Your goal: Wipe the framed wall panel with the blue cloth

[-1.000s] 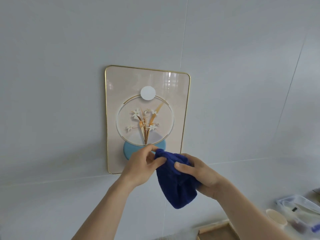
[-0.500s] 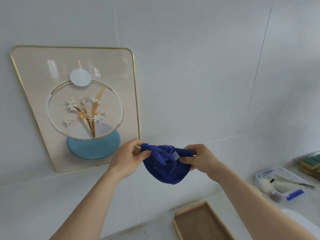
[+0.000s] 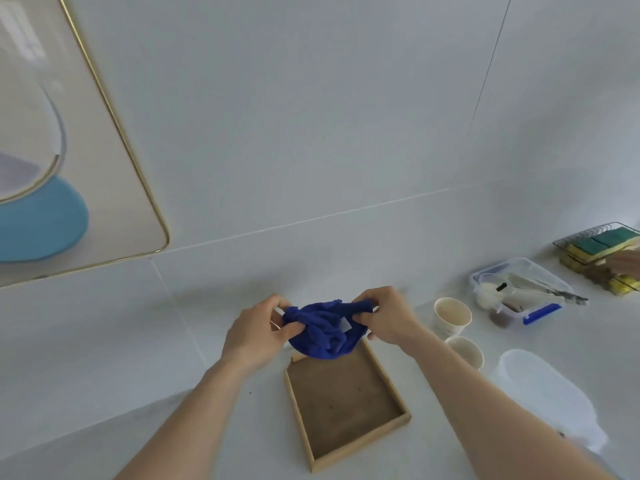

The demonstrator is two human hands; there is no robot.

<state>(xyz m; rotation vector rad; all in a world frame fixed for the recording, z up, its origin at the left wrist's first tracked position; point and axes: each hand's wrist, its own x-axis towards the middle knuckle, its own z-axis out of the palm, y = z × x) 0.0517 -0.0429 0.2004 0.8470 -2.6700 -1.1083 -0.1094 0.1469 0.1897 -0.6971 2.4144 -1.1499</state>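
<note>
Two hands hold the blue cloth (image 3: pixel 323 332) bunched between them, above the far end of the wooden tray (image 3: pixel 346 400) on the table (image 3: pixel 207 427). Start at the far left: the framed wall panel (image 3: pixel 114 188) hangs on the wall, only its lower right corner in view, with its gold edge and a light blue disc, well apart from the cloth. Your left hand (image 3: pixel 256 332) has its grip closed on the cloth's left end, thumb pressed over the fabric. Your right hand (image 3: pixel 386 317) pinches the right end, grip closed, with a small white tag showing beside the fingers. Right of your hands, two paper cups (image 3: pixel 452 318) stand near the table's back edge, then a clear plastic container (image 3: pixel 519 289) with utensils, and a wire rack of sponges (image 3: pixel 602 252) at the far right.
</note>
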